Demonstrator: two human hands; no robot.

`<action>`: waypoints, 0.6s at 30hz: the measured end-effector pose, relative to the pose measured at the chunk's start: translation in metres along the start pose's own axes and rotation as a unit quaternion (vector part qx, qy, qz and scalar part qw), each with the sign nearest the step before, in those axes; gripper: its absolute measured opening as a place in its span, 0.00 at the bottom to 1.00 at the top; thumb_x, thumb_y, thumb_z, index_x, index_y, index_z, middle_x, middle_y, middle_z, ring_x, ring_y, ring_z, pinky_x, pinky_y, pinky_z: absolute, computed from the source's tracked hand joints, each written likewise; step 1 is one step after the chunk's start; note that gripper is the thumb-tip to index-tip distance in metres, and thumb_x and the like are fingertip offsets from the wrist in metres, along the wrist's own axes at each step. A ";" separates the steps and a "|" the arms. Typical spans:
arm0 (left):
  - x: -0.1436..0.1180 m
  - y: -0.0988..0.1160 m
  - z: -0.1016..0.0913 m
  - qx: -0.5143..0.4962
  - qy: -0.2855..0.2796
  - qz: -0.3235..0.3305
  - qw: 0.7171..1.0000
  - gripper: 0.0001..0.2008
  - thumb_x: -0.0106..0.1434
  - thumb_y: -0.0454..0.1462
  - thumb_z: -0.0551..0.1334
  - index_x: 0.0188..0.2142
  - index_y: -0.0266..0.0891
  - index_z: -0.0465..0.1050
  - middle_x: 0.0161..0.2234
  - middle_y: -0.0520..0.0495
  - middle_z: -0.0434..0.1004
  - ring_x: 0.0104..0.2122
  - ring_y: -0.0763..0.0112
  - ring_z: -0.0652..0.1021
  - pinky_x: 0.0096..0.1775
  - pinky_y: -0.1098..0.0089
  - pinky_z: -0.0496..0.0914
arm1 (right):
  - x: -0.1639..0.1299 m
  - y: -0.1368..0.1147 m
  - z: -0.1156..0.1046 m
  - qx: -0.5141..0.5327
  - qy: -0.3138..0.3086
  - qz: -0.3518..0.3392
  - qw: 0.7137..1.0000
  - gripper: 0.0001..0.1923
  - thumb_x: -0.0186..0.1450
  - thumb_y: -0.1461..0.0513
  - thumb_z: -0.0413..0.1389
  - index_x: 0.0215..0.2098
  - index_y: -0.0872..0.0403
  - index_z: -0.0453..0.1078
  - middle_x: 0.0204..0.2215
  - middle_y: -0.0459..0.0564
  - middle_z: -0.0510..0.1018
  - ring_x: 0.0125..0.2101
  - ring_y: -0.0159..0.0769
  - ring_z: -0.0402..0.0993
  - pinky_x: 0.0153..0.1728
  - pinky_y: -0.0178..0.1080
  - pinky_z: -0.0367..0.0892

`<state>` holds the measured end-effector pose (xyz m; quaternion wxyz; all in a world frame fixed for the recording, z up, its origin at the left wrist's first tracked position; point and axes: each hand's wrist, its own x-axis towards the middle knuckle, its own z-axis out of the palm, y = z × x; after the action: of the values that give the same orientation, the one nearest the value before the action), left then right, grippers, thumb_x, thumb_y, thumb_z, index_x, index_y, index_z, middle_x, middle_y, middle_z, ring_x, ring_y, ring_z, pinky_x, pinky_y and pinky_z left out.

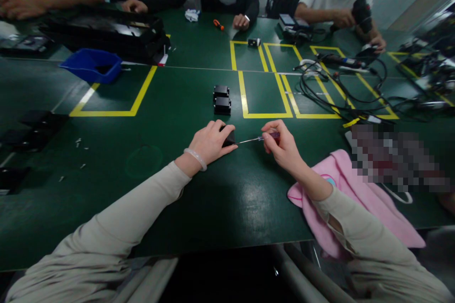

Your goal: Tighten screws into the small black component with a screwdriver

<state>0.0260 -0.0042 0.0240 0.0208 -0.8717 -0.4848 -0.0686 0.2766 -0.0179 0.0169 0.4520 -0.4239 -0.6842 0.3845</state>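
My left hand (212, 143) is closed over a small black box (228, 138) on the green table, covering most of it. In my right hand (280, 143) is a screwdriver (253, 140), gripped by its dark translucent handle. Its thin metal shaft points left, and the tip is at the right side of the black box; whether it touches a screw is too small to tell. Just beyond my left hand, two similar black boxes (222, 104) stand one behind the other.
Several small screws (83, 166) lie on the left, near more black parts (35, 132). A blue scoop-shaped bin (93, 65) stands beyond them. Tangled black cables (341, 80) and a pink cloth (341, 184) are on the right. Across the table sit three people, one holding a power drill (362, 14).
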 end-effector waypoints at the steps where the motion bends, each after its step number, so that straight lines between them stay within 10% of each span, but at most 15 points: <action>1: 0.000 0.000 0.000 -0.001 0.000 0.000 1.000 0.25 0.72 0.51 0.62 0.61 0.40 0.67 0.53 0.37 0.73 0.51 0.54 0.75 0.45 0.62 0.73 | 0.000 0.000 0.000 -0.002 0.002 -0.001 1.000 0.12 0.73 0.51 0.57 0.45 0.49 0.65 0.26 0.39 0.69 0.20 0.27 0.66 0.23 0.35 0.60; 18: 0.000 0.001 -0.002 -0.004 -0.005 -0.004 1.000 0.25 0.72 0.51 0.62 0.61 0.40 0.67 0.53 0.37 0.73 0.51 0.54 0.74 0.45 0.61 0.73 | 0.001 -0.001 0.000 -0.008 -0.007 -0.001 1.000 0.16 0.73 0.47 0.56 0.39 0.50 0.66 0.21 0.38 0.66 0.18 0.27 0.63 0.21 0.35 0.57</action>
<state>0.0265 -0.0048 0.0256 0.0143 -0.8703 -0.4879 -0.0661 0.2762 -0.0168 0.0183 0.4441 -0.4239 -0.6908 0.3819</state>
